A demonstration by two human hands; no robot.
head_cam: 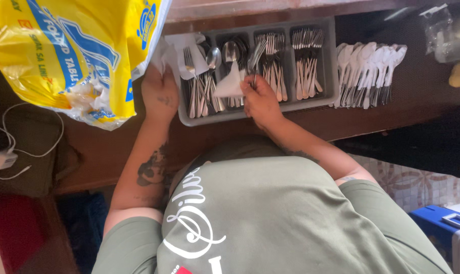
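Observation:
A grey cutlery tray (332, 66) with several compartments of forks and spoons stands on a dark wooden counter. My right hand (260, 101) is over the tray's front edge, closed on a fork (256, 55) and a folded white napkin (229, 85). My left hand (159, 94) rests at the tray's left end, touching white napkins (169, 50) that lie against the tray. A wrapped fork (190, 62) lies in the left compartment.
A yellow and blue plastic napkin bag (72, 56) sits at the left. A row of spoons (369, 71) lies on the counter right of the tray. A white charger and cable (4, 157) are at far left; a blue box (437, 218) stands at lower right.

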